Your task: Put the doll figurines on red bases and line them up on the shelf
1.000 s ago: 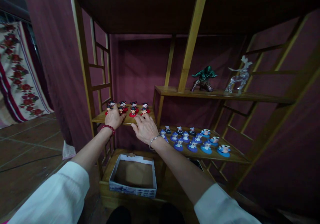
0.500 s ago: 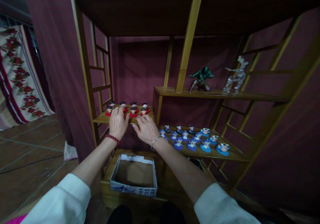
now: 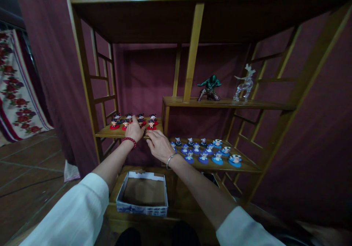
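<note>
Small figurines with black hair and red bases (image 3: 151, 125) stand in two rows on the small left shelf (image 3: 104, 131). My left hand (image 3: 134, 130) reaches among the front ones, index finger pointing up and thumb apart, around a front-row figurine (image 3: 140, 122) that it partly hides. Its other fingers are hidden. My right hand (image 3: 161, 145) lies at the shelf's front edge, fingers stretched out just below the rightmost front figurine. Nothing shows in the right hand.
A lower right shelf (image 3: 249, 167) carries several blue, purple and black-based figurines (image 3: 203, 157). Above it stand a green crouching statue (image 3: 210, 88) and a clear deer figure (image 3: 245, 84). An open cardboard box (image 3: 141, 209) sits below. A wooden post (image 3: 194, 51) divides the unit.
My left hand has moved along the front row to the right, uncovering a front figurine on its left. My right hand stays near the shelf edge. The whole view has shifted slightly.
</note>
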The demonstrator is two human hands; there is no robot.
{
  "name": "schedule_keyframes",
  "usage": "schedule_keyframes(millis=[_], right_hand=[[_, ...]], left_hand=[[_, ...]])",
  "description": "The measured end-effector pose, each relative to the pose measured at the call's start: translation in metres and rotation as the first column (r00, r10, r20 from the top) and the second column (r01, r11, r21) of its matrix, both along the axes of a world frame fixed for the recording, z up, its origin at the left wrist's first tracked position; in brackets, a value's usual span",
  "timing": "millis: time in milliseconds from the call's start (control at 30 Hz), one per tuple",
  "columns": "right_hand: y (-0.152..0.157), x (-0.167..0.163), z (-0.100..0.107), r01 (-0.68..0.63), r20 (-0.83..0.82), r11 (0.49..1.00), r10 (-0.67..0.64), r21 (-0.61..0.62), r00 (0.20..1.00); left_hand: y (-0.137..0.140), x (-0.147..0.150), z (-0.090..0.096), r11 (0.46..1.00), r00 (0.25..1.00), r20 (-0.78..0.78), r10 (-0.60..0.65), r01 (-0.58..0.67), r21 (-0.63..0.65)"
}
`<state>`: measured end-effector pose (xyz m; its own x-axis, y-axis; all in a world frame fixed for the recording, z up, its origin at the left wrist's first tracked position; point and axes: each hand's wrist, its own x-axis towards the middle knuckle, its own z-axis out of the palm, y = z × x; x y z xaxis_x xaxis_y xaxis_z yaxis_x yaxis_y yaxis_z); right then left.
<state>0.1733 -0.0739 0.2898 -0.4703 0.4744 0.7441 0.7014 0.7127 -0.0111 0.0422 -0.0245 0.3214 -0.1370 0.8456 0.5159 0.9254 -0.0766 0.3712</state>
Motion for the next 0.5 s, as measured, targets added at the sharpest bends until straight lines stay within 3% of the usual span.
schedule_keyframes(millis=[500], right_hand=[[-0.004, -0.004, 0.002, 0.054, 0.001, 0.997, -0.054, -0.049, 0.999]], left_hand=[[-0.011, -0.006, 0.002, 1.000, 0.996, -0.090, -0.001, 0.000, -0.004]])
